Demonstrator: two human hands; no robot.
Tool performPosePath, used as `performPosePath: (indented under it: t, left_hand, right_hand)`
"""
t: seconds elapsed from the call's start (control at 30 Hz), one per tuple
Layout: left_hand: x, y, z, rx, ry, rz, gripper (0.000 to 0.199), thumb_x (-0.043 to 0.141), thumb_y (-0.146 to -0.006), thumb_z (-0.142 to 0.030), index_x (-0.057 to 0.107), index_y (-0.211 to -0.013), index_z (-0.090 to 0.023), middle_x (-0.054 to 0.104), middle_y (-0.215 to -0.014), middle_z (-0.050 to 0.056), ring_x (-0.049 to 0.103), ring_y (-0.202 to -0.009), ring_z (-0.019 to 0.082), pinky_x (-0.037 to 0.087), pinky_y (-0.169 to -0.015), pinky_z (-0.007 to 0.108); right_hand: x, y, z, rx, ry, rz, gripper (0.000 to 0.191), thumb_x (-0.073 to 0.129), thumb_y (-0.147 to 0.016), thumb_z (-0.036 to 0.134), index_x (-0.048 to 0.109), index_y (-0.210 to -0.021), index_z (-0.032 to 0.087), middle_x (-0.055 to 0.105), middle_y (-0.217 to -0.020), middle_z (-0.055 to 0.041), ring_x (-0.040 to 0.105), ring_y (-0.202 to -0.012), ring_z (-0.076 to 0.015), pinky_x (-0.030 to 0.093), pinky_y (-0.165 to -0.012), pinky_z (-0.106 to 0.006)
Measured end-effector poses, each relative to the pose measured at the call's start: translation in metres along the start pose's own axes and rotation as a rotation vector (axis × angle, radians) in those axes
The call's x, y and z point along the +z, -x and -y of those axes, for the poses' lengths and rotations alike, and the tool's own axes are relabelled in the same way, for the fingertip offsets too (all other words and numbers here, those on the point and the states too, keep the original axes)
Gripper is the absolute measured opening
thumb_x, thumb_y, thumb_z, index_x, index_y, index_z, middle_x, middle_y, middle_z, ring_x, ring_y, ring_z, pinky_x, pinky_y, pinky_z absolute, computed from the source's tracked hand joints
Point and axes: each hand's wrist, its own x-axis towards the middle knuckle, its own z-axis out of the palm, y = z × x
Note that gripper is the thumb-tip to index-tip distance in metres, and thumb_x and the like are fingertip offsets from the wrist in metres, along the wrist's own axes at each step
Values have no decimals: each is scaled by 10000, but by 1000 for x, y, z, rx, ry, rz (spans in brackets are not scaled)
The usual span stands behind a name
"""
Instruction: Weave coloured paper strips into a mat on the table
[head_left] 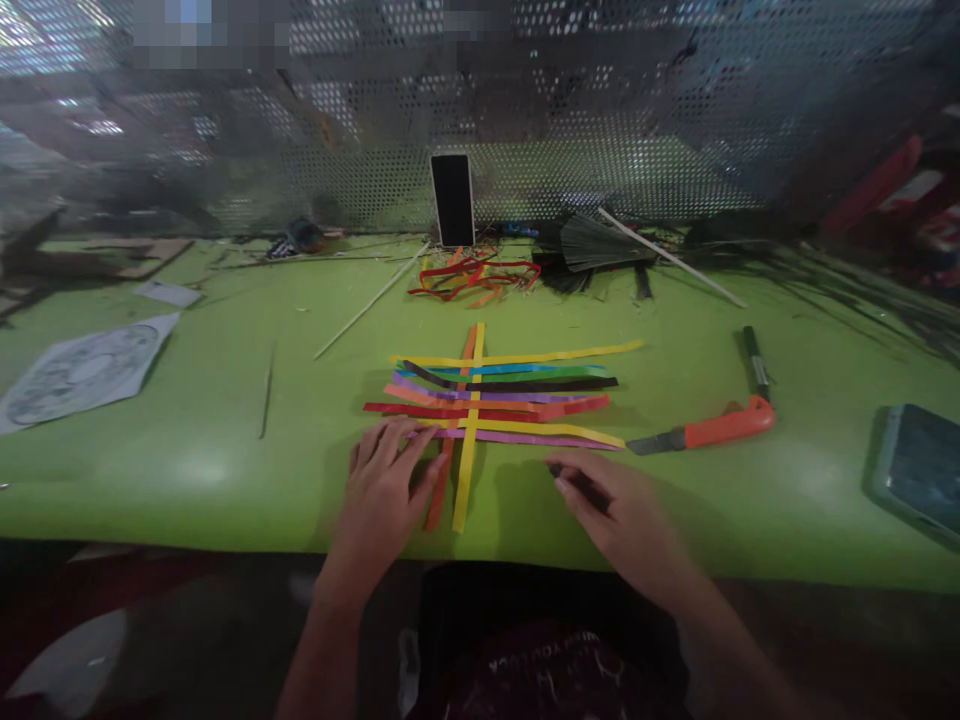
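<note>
Colored flat strips lie woven crosswise on the green tabletop. A yellow upright strip [466,480] and an orange upright strip [437,495] run toward me, crossed by several sideways strips, among them a black strip [577,384] and a red strip [405,409]. Nearest to me is a pink-purple strip [525,438], beside a lower yellow strip [577,431]. My left hand [386,475] rests with fingers spread over the left ends of these two. To the right of the upright strips, my right hand [611,505] pinches a small dark piece [555,469], mostly hidden.
An orange-handled knife [724,425] lies at right, near a dark marker [755,360] and a dark phone-like slab [922,470]. A phone [453,200] stands at the back behind loose strips [480,275]. A patterned paper [90,370] lies at left, thin sticks [371,300] farther back.
</note>
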Motion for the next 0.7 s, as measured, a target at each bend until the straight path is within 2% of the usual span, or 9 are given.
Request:
performPosePath:
  t: [0.13, 0.27, 0.33, 0.4, 0.43, 0.53, 0.6, 0.7]
  left_hand:
    - [-1, 0, 0, 18, 15, -51, 342, 561, -1015, -251, 602, -1351, -202, 622, -1225, 135, 546, -1193, 324, 466, -1026, 522]
    - [-5, -1, -3, 89, 66, -190, 352, 595, -966, -115, 621, -1301, -222, 638, -1168, 115, 575, -1180, 302, 480, -1020, 500]
    - [-8, 1, -11, 124, 130, -281, 360, 602, -932, -44, 649, -1235, -232, 655, -1106, 93, 604, -1130, 280, 503, -990, 473]
    - [-10, 7, -25, 136, 232, -324, 376, 596, -914, 0, 660, -1196, -242, 663, -1057, 74, 629, -1069, 253, 531, -948, 439]
    - [-11, 11, -34, 133, 294, -316, 384, 588, -916, 7, 658, -1196, -246, 663, -1037, 67, 640, -1041, 239, 545, -923, 416]
    - [-12, 26, -62, 93, 492, -172, 356, 583, -943, -44, 635, -1232, -245, 679, -1070, 72, 666, -1011, 208, 575, -881, 350]
    - [-10, 37, -80, 3, 599, -103, 358, 578, -959, -111, 606, -1289, -247, 692, -1098, 77, 689, -964, 197, 599, -845, 332]
    - [-7, 49, -97, -195, 779, -6, 373, 615, -943, -198, 592, -1308, -268, 709, -1060, 60, 713, -824, 183, 625, -713, 309]
  right_hand:
    - [-3, -3, -4, -57, -40, -21, 210, 545, -952, 228, 709, -1083, 239, 749, -977, -60, 701, -847, -205, 600, -757, -365]
    - [-6, 0, -11, -52, -238, -2, 278, 513, -930, 156, 719, -1074, 275, 732, -942, -38, 721, -888, -200, 629, -781, -358]
    - [-4, 1, -12, -32, -372, -14, 289, 538, -909, 139, 718, -1079, 288, 730, -991, -31, 732, -896, -193, 640, -811, -358]
    - [0, 0, -10, -4, -467, -23, 267, 584, -890, 145, 715, -1076, 285, 720, -1044, -32, 736, -911, -193, 641, -849, -366]
    - [2, -2, -7, 5, -495, -23, 254, 611, -876, 149, 714, -1069, 278, 712, -1055, -35, 734, -922, -195, 639, -861, -367]
    - [12, -9, 3, 11, -533, -14, 217, 663, -842, 163, 716, -1033, 252, 691, -1046, -42, 721, -944, -193, 627, -888, -361]
    - [20, -14, 9, 10, -550, -26, 201, 668, -836, 169, 709, -1017, 245, 685, -1024, -40, 713, -944, -191, 619, -908, -370]
    - [31, -19, 13, -1, -561, -59, 195, 656, -836, 169, 693, -1012, 243, 675, -1021, -39, 706, -940, -189, 611, -925, -387]
